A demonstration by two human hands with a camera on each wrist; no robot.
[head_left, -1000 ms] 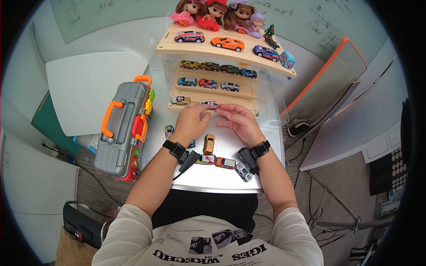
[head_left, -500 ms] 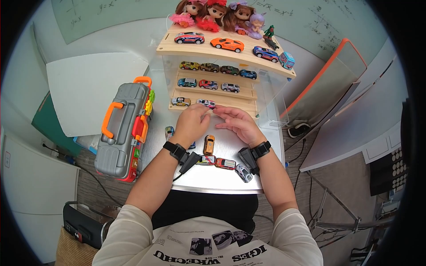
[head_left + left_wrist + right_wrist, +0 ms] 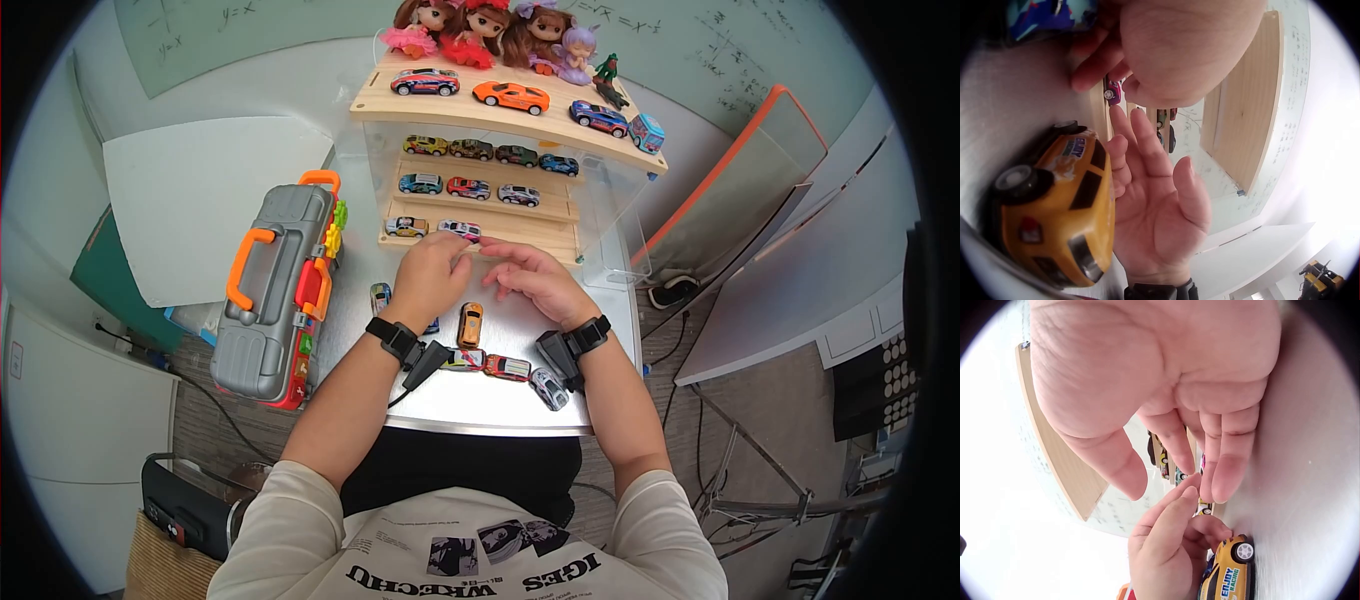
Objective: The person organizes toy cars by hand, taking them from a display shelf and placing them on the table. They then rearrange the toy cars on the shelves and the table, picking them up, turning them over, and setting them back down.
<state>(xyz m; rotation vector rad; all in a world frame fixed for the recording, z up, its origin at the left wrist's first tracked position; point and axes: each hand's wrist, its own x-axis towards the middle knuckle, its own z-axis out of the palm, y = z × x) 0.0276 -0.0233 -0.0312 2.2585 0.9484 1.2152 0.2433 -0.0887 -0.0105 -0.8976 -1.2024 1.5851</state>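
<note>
Head view: at the lowest tier of the display shelf [image 3: 455, 110], the right hand [image 3: 538, 278] curves loosely, empty; whether the left hand [image 3: 432, 272] grips anything is hidden. The white-and-pink toy car [image 3: 459, 230] sits on that tier, by the left fingertips; a knuckle's nudge could roll it off the edge. Flat, pale-grained wood and a shiny metal tabletop [image 3: 480, 405] contrast with the glossy, rounded yellow-orange toy car [image 3: 470, 326].

at twelve o'clock sat three dolls [image 3: 473, 30], one purple figurine [image 3: 577, 57] and three larger cars [image 3: 511, 97]; near one o'clock, one green figure [image 3: 607, 70]. three tiers [image 3: 540, 236] bore nine small cars [image 3: 458, 228]. six loose cars [image 3: 471, 325] showed toward six o'clock.
</note>
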